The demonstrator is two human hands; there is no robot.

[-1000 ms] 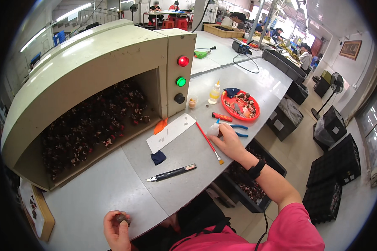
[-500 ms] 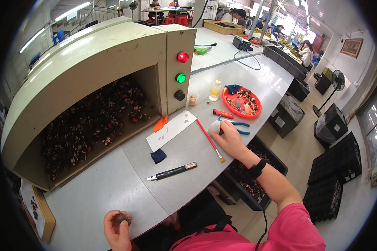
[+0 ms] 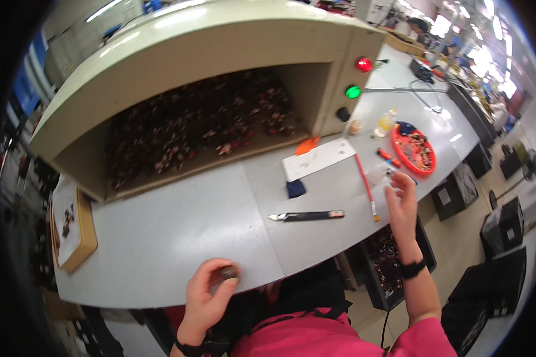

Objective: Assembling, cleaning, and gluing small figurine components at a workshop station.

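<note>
My left hand [image 3: 211, 291] pinches a small dark brown round piece [image 3: 230, 272] between thumb and fingers, just over the table's front edge. Farther right, my right hand [image 3: 402, 208] has its fingers apart with nothing in them. Just beyond its fingertips is a small whitish squeeze bottle [image 3: 376, 174], blurred. A red-handled brush [image 3: 366, 189] lies left of that hand. Between my hands rests a black craft knife [image 3: 307, 216] with its blade pointing left. Near it are a folded dark blue cloth [image 3: 295, 189] and a white strip with grey spots [image 3: 319, 159].
A cream machine [image 3: 220, 35] with a wide opening holds many dark pieces. Right of it stand a bottle of yellow liquid [image 3: 386, 122] and a red tray [image 3: 433, 163] of bits. A wooden-edged tray [image 3: 88, 238] sits left; a black crate [image 3: 427, 244] is below the table's right edge.
My right hand has let go of the whitish squeeze bottle and drawn back toward me. The view has swung left. My left hand still holds the dark round piece.
</note>
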